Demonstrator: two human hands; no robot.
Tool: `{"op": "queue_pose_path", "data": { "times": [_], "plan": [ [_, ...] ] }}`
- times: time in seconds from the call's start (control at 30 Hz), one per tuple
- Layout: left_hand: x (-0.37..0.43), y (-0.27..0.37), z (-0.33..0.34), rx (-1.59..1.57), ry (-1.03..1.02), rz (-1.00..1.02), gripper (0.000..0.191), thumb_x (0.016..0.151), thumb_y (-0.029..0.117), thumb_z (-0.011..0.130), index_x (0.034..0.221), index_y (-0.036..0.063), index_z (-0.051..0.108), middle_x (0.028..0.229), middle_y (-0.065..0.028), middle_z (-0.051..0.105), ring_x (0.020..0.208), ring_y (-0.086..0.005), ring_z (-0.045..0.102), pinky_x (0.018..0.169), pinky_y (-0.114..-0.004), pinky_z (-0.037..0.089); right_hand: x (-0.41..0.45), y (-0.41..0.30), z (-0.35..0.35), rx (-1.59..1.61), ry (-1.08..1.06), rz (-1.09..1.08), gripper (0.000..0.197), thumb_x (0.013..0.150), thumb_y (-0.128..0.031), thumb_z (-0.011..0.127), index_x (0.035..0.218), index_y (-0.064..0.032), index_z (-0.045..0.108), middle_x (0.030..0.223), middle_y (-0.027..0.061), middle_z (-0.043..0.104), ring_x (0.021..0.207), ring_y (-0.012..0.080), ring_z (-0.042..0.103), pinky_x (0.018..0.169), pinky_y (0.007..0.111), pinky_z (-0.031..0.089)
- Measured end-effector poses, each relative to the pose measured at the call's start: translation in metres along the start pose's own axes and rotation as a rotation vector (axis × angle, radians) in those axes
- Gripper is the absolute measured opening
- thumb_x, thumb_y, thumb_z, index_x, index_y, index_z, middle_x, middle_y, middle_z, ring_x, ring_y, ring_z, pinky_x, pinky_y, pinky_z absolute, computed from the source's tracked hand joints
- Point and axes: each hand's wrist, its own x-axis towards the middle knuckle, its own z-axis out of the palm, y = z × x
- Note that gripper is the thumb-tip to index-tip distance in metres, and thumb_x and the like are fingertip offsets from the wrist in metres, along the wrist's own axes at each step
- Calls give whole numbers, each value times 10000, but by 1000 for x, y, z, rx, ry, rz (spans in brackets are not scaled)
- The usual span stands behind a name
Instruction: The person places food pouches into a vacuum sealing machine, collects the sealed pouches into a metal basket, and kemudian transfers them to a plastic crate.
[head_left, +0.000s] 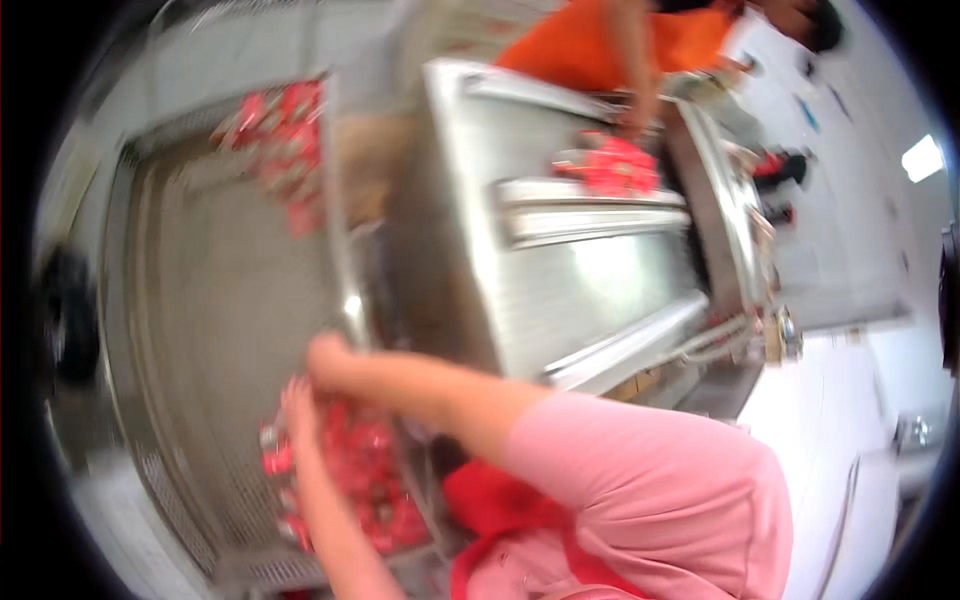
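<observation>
My left hand (298, 401) and my right hand (328, 364) are close together above the near part of a shallow metal tray-like table (225, 300). Just below them is a pile of small red packets (367, 480), some shiny as if plastic-wrapped. Motion blur hides my fingers, so any packet between them cannot be made out. A second heap of red packets (289, 142) lies in the tray's far corner, against its right-hand rim.
Right of the tray stands a stainless steel machine or conveyor table (480, 247) with raised metal rails (592, 214). A co-worker in orange (585, 45) reaches to red packets (619, 165) there. Other people stand farther back. A dark round object (71, 315) is at far left.
</observation>
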Motion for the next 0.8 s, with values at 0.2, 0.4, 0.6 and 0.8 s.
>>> {"op": "queue_pose_path", "data": {
  "times": [0.2,0.4,0.6,0.8],
  "plan": [
    [20,31,30,209,161,248,439,884,279,564,1289,109,550,1347,-118,536,1304,-296,439,1060,-470,349,-64,-8,44,184,388,-29,427,736,-234,696,1081,17,677,1069,247,667,929,344,678,809,472,532],
    [-86,53,-26,80,108,-31,350,903,277,548,1178,69,606,1199,-170,600,1149,-315,537,958,-457,416,-240,-31,-62,323,-1,-569,353,732,-251,661,929,40,698,927,275,674,831,387,682,711,481,536],
    [-143,168,-22,-141,314,49,297,930,269,524,996,4,640,964,-205,633,905,-340,593,809,-454,458,-382,38,-26,468,204,-600,223,760,-243,648,878,-58,683,817,162,681,782,375,656,683,487,517],
    [-196,377,-81,-417,520,170,305,955,218,481,916,-38,643,872,-202,649,802,-351,608,740,-424,478,-525,132,38,644,293,-409,265,754,-257,665,941,-70,684,871,173,673,859,375,638,738,479,501]
  ]
}}
